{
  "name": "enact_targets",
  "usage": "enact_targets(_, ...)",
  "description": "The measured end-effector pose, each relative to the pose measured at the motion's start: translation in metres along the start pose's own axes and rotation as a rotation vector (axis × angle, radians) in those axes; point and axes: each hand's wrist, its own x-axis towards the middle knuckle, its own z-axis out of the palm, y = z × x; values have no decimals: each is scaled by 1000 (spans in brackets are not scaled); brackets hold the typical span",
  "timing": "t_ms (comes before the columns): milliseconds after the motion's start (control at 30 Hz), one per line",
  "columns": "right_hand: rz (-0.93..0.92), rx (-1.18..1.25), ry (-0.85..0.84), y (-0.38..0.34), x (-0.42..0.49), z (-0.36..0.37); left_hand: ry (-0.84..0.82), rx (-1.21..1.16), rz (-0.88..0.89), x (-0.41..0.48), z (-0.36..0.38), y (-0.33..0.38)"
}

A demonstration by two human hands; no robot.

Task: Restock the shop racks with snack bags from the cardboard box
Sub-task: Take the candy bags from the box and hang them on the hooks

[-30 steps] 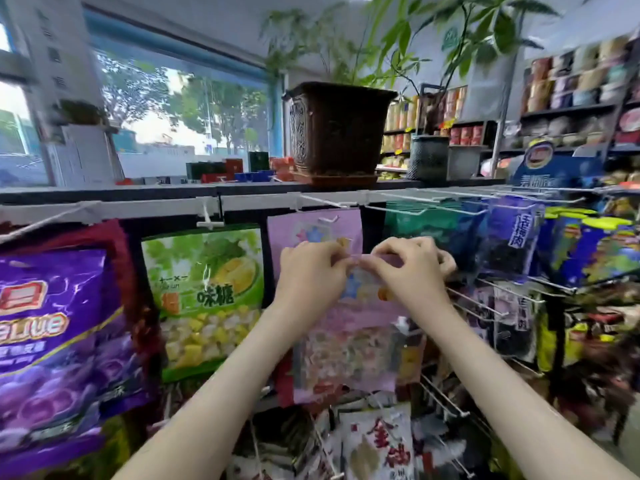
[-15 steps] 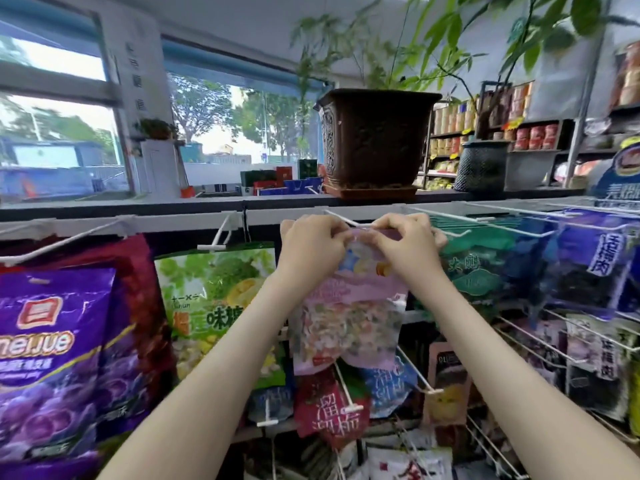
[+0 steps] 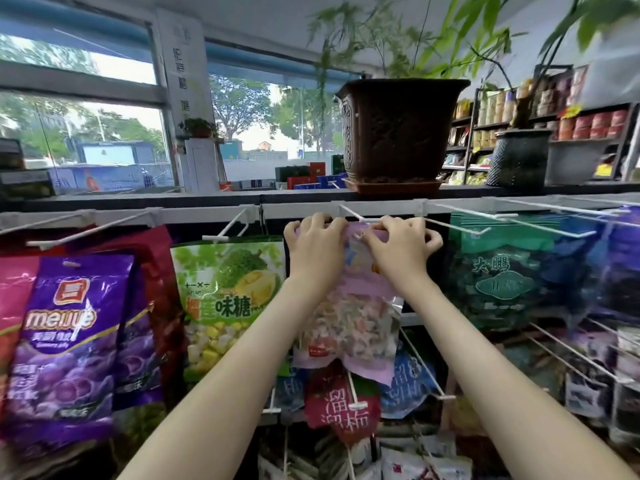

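Hanging step: the left hand (image 3: 313,245) and right hand (image 3: 398,249) each pinch the top edge of the pink snack bag (image 3: 349,320). They hold its header at the tip of a white wire peg (image 3: 349,212) on the rack's top rail (image 3: 207,214), between the green durian-candy bag (image 3: 228,292) and the dark green bag (image 3: 502,278). The fingers hide whether the hang hole has caught. The next move likely calls for aligning the hole with the peg tip, sliding the bag back along the wire, then letting go.

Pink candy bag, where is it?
Head view, centre: pink candy bag, top pinched by left hand and right hand at a white hook, between the durian bag and teal bag.
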Motion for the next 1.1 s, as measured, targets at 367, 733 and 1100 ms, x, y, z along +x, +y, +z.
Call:
enact_targets(367, -375, -178, 3, 16, -67, 31, -6, 167, 71, -59, 7, 3)
enact_targets(733, -550, 265, -331, -53, -246, 48, -27, 4, -54, -253, -48, -74)
enact_targets(1100, -799, 467, -863, -259, -469, 131, -262, 87, -799, -500, -181, -262)
